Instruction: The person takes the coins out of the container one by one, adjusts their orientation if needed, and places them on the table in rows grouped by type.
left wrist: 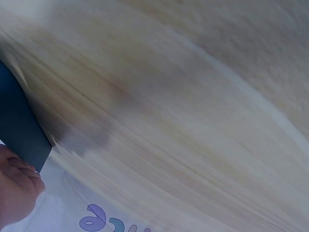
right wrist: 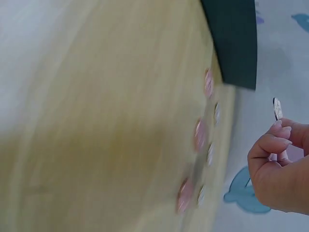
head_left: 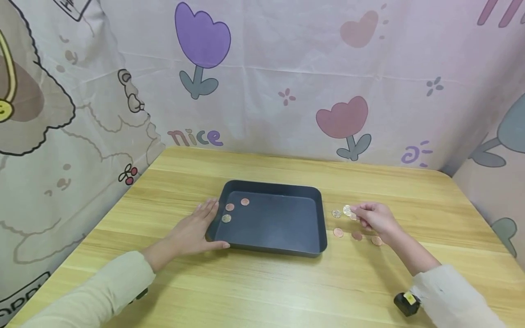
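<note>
A dark rectangular tray (head_left: 270, 249) lies on the table, with two copper-coloured coins (head_left: 244, 202) and one pale gold coin (head_left: 226, 218) near its left end. My left hand (head_left: 193, 234) rests against the tray's left side, fingers straight along the wall and thumb at the front edge. Between thumb and forefinger, my right hand (head_left: 375, 218) pinches a silvery coin (right wrist: 277, 108), raised above the table right of the tray. Below that hand are three copper-coloured coins (right wrist: 199, 135) and three silvery coins (right wrist: 210, 153) in two rows; the hand partly hides the silvery row in the head view.
The wooden table (head_left: 262, 291) runs back to a printed cloth (head_left: 262, 114) hanging behind it. More of this cloth hangs at both sides. A small black device (head_left: 407, 304) with a yellow mark sits by the right sleeve (head_left: 451, 296).
</note>
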Available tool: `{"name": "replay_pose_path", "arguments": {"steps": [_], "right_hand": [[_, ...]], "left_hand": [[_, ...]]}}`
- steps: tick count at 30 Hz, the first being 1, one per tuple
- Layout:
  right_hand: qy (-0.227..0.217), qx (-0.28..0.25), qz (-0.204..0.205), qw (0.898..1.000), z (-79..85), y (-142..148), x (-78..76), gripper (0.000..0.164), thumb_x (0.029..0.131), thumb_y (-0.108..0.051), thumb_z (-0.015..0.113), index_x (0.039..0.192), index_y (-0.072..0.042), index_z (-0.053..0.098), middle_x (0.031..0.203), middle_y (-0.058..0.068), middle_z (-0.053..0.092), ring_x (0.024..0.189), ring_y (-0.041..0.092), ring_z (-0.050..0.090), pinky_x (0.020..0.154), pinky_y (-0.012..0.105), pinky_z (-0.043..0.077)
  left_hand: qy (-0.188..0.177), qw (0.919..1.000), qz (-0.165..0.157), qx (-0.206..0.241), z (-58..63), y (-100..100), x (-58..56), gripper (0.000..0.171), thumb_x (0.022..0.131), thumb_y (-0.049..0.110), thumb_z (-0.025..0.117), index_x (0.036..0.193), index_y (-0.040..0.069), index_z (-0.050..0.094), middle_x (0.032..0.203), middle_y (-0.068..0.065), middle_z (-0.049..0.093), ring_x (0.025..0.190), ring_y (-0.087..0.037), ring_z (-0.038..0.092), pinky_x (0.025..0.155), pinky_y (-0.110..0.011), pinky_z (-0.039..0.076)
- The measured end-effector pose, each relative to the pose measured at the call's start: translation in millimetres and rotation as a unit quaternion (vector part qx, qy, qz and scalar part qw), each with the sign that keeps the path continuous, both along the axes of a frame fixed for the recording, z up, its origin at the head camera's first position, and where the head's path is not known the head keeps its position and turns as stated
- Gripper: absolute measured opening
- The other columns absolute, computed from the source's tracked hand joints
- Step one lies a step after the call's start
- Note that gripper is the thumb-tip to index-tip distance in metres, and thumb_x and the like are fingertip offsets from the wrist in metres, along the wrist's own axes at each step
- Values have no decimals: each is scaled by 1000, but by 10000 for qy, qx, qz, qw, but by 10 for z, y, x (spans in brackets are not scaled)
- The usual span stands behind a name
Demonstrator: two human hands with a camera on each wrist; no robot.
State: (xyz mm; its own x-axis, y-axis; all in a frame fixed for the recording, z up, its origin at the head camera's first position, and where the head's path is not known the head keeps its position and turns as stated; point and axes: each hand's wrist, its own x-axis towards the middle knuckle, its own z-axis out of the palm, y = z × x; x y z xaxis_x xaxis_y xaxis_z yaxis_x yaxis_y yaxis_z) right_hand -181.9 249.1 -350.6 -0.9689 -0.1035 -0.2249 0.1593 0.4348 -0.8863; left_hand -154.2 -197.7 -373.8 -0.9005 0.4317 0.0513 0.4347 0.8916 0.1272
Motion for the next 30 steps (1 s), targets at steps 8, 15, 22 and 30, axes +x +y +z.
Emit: {"name": "replay_pose_path", "arguments": {"steps": [8,15,22,30], "right_hand": [[-191,243,-215,9993,-92,369,37,25,95,-25,51,97,-1,57,69,-10,52,55,0,43,51,14,42],[-366,364,-517,9973,-228,642,31,23,95,-23,51,94,-3,61,68,-9,52,56,1,44,51,15,43],[-604,592,-1101,9903,-282,798,0,19,92,-16,52,88,1,59,63,-8,54,54,2,46,48,17,44],[-713,689,-1394,9853,-299,808,-42,21,88,-12,54,69,-8,60,53,-8,54,45,2,45,43,18,42]], "left_hand": [[38,10000,14,32,-8,-8,-5,111,72,72,57,143,-7,26,151,-23,24,140,-38,22,112,-48,28],[41,10000,-9,44,-20,-5,-8,111,72,73,56,143,-7,26,151,-23,24,140,-38,22,113,-47,27],[26,10000,-32,71,-22,-5,-1,111,72,72,56,143,-8,26,151,-23,24,140,-38,22,114,-47,26],[30,10000,-26,77,-24,-8,-6,111,72,72,56,143,-7,25,151,-23,24,140,-38,22,114,-47,25]]}}
